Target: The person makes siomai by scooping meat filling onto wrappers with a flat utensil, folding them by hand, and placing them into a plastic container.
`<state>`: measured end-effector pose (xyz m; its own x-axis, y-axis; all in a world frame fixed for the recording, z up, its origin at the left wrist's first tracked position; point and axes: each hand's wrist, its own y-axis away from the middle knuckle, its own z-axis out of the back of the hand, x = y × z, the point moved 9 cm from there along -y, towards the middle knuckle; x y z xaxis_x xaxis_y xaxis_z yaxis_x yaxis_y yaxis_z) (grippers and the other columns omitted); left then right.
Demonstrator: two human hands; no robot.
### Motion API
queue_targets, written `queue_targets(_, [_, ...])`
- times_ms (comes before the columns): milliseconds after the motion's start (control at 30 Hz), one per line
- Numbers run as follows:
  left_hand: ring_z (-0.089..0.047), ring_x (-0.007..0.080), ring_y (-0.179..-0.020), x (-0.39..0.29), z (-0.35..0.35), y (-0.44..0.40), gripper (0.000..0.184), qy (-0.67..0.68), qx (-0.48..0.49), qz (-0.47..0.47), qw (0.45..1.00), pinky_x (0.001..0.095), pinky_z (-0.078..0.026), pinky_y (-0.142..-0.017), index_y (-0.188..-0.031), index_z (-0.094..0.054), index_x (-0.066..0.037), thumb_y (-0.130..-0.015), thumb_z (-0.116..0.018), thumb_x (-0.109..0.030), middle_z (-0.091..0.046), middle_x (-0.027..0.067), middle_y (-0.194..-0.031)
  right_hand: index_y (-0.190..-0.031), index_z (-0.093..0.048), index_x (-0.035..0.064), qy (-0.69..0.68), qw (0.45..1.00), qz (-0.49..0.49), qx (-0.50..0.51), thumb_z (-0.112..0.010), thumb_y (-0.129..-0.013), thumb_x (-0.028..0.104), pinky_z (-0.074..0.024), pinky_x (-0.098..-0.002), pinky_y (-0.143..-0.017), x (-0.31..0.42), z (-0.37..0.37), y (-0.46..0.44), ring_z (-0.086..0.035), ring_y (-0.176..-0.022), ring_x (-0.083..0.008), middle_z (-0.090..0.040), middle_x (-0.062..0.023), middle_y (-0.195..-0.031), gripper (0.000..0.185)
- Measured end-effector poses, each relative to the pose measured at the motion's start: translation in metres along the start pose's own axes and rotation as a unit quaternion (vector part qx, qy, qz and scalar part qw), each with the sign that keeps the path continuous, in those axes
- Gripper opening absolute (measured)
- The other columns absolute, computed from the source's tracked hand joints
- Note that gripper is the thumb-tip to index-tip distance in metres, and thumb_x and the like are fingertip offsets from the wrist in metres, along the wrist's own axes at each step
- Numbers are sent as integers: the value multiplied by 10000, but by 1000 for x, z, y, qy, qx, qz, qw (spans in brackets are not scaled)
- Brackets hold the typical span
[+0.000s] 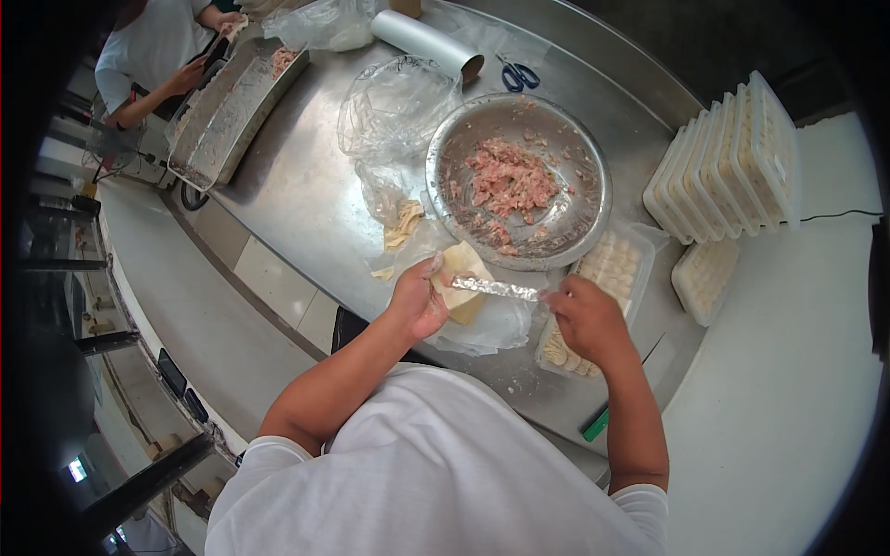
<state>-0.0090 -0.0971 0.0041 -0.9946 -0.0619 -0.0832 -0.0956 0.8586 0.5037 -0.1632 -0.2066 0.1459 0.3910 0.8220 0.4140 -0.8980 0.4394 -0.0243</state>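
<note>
My left hand [419, 298] holds a thin pale-yellow wonton wrapper [466, 260], with a bit of pink filling near the fingers. Under it, a stack of wrappers [466, 309] rests on a plastic sheet [501, 326]. My right hand [586, 320] is closed around one end of a flat metal filling spatula [499, 289], smeared with filling. The spatula's far end reaches over the wrapper. Just beyond both hands stands a steel bowl [598, 218] of pink minced meat [512, 181]. Beside my right hand, a clear tray [640, 243] contains rows of pale wrapped pieces.
Stacked filled trays [723, 162] stand at the right, with another tray [705, 281] below. Plastic bags [399, 107], a foil-coloured roll [426, 44] and scissors [519, 76] lie at the back. At the far left, another person [158, 56] works by a metal pan [236, 111].
</note>
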Motion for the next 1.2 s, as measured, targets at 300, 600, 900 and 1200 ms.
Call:
queue_targets(300, [-627, 297, -1000, -9, 37, 6, 338, -61, -157, -80, 982, 479, -489, -1052, -1234, -476, 54, -1082, -346, -218, -589, 159, -1074, -976, -723, 91, 199, 974, -112, 1, -574, -827, 68, -538, -422, -634, -10, 42, 6, -649, -734, -294, -606, -96, -799, 212])
queue_targets(600, [-595, 336, -1187, 9, 7, 11, 456, -40, -70, -17, 997, 478, -439, -1102, -1357, -446, 29, -1074, -324, -307, -569, 203, -1304, -979, -727, 114, 43, 998, -43, -24, -640, -800, 69, -535, -426, -639, 7, 26, 15, -649, -735, -298, -627, -89, -853, 204])
queue_targets(900, [-582, 319, -1216, 0, -69, 36, 509, -59, 37, -39, 997, 463, -422, -1113, -1344, -467, 36, -1064, -336, -369, -577, 182, -1304, -967, -717, 83, -49, 991, -47, -113, -673, -781, 6, -515, -392, -656, 16, 4, 35, -622, -785, -278, -603, -109, -871, 206])
queue_targets(1200, [-608, 181, -1079, -13, -66, 23, 427, -559, 72, -166, 809, 333, -478, -956, -1268, -547, -65, -874, -712, -64, -623, 75, -1201, -979, -723, 73, -127, 976, -54, -165, -660, -763, 0, -506, -372, -625, 20, 29, 42, -612, -720, -272, -588, -85, -834, 236])
